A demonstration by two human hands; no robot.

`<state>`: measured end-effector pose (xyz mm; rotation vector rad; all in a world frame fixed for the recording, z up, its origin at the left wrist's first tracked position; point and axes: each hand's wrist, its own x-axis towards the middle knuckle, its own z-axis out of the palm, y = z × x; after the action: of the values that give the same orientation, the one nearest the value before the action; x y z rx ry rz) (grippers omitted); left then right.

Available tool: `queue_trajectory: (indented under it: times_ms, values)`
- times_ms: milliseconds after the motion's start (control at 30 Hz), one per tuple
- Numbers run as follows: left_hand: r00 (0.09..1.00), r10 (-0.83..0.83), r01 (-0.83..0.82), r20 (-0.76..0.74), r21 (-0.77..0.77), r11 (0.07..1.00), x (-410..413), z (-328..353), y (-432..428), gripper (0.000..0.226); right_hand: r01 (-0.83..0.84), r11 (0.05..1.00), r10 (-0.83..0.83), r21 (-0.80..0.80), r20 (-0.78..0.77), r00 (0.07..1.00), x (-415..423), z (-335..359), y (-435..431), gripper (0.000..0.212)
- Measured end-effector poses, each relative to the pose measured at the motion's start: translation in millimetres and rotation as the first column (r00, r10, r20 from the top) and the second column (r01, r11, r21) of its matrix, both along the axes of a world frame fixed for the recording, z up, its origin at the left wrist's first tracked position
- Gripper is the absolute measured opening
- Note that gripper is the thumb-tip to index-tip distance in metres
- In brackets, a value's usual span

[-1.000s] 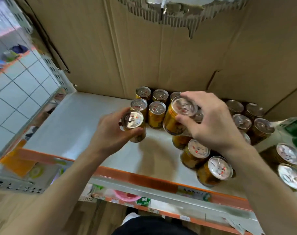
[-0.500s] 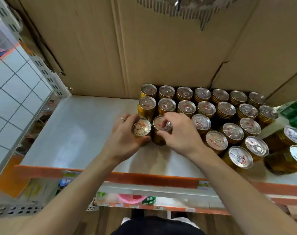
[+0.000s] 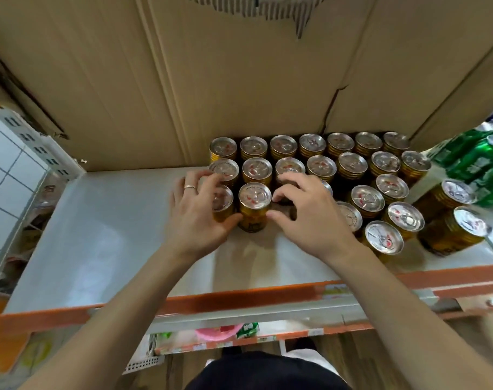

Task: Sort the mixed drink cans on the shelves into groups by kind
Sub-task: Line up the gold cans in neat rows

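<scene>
**Two hands at the front corner of a block of gold drink cans on a shop shelf**

At the far left of the frame is a white tiled wall point(image 3: 3, 175). Beside it stands a white shelf post point(image 3: 42, 144) with rows of small holes. A pale shelf point(image 3: 98, 226) with an orange front edge runs across the middle of the frame. Brown cardboard point(image 3: 211, 80) fills the top of the frame behind it.

Just left of centre, the left hand point(image 3: 194, 218), with a ring point(image 3: 190, 187) on one finger, is curled round a gold can point(image 3: 222, 202). This can is at the left front corner of the block. The fingers are behind it and the thumb is in front, so much of it is hidden.

Touching it on the right stands a second gold can point(image 3: 255, 206), upright, its silver lid in full view. The left thumb reaches the lower left side of this can.

The right hand point(image 3: 310, 218) is just right of the second can, fingers bent. The tips of its thumb and forefinger are at the can's right side. Whether they pinch the can or only lie beside it cannot be told.

Behind the hands and to their right stand the other gold cans point(image 3: 352, 166). They are upright and packed lid to lid in rows against the cardboard, seven in the back row. Toward the right the rows bend forward to the shelf edge.

Further right, a little apart from the block, is a pair of gold cans point(image 3: 456, 195), one in front of the other. Green cans point(image 3: 473, 161), blurred, lie at the right edge of the frame, above the pair.

At the bottom centre, a lower shelf point(image 3: 267, 340) shows under the orange edge. Below it is the person's dark clothing point(image 3: 267, 372).
</scene>
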<state>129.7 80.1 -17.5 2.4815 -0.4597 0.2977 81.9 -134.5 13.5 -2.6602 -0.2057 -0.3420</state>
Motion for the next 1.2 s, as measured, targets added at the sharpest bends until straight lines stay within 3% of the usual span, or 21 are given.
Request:
queue_trajectory:
  times_ms: [100,167,333,500,600,700,933,1200]
  values:
    - [0.981,-0.142,0.133,0.13,0.081,0.988,-2.5,14.0,-24.8,0.075,0.051,0.996,-0.047,-0.068,0.062,0.997,-16.8,13.4,-27.3,0.027]
    - [0.95,-0.265,0.238,0.165,0.171,0.956,-2.6,21.7,-48.4,0.073,0.082,0.98,-0.082,-0.179,0.006,0.997,-26.7,20.5,-45.5,0.037]
    - [0.899,-0.438,0.402,-0.011,0.42,0.814,10.6,31.5,-109.5,0.082,0.072,0.913,-0.209,-0.401,-0.31,0.928,-38.8,26.1,-79.1,0.067]
    - [0.846,-0.508,0.51,-0.163,0.527,0.68,25.6,34.1,-143.0,0.078,0.026,0.931,-0.148,-0.364,-0.314,0.938,-43.4,22.7,-93.1,0.059]
    - [0.846,-0.521,0.482,-0.115,0.585,0.652,29.4,37.1,-145.2,0.07,0.005,0.937,-0.11,-0.35,-0.281,0.954,-44.8,19.8,-97.1,0.053]
    - [0.832,-0.554,0.461,-0.04,0.604,0.65,24.9,33.1,-142.4,0.07,0.0,0.949,-0.077,-0.315,-0.234,0.969,-47.0,14.6,-98.8,0.05]
    - [0.808,-0.588,0.499,-0.036,0.573,0.65,24.0,37.3,-124.0,0.069,-0.016,0.972,-0.032,-0.233,-0.202,0.979,-39.2,14.4,-107.3,0.044]
    - [0.933,-0.36,0.295,-0.005,0.584,0.756,10.0,40.2,-102.7,0.07,-0.14,0.968,0.107,-0.208,-0.162,0.981,-25.6,11.9,-111.3,0.04]
